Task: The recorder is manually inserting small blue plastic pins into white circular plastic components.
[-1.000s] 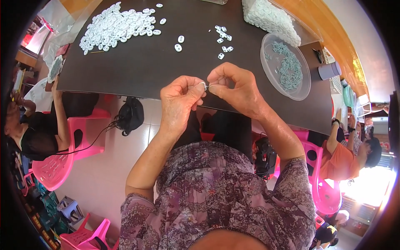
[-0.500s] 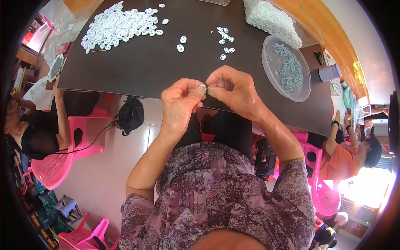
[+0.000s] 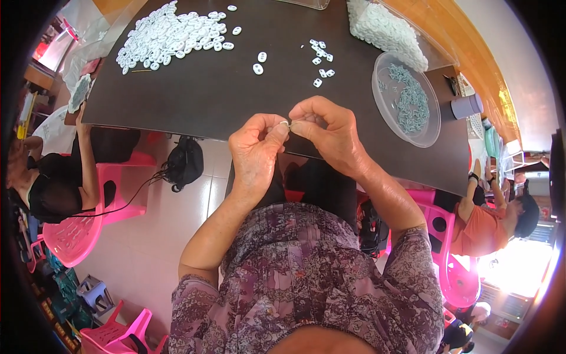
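At the near edge of the dark table, both hands meet in front of me, fingers bent. My left hand (image 3: pixel 254 147) pinches a small white plastic piece (image 3: pixel 285 123) between thumb and fingertips. Right beside that piece, the thumb and forefinger of my right hand (image 3: pixel 333 134) are pressed together; whatever they hold is too small to name. Two white oval pieces with holes (image 3: pixel 258 69) lie beyond my left hand. A loose cluster of smaller white pieces with holes (image 3: pixel 321 54) lies beyond my right hand.
A big pile of white ovals (image 3: pixel 177 36) covers the far left. At right stand a round clear tray (image 3: pixel 377 94) of tiny grey-green parts (image 3: pixel 411 100), a clear bag of white pieces (image 3: pixel 386 32) and a grey cup (image 3: pixel 467 106). People sit at left and right on pink chairs (image 3: pixel 73 239).
Both hands have shifted very slightly left, fingertips still together at the white piece. The things on the table sit a little lower and further right in view.
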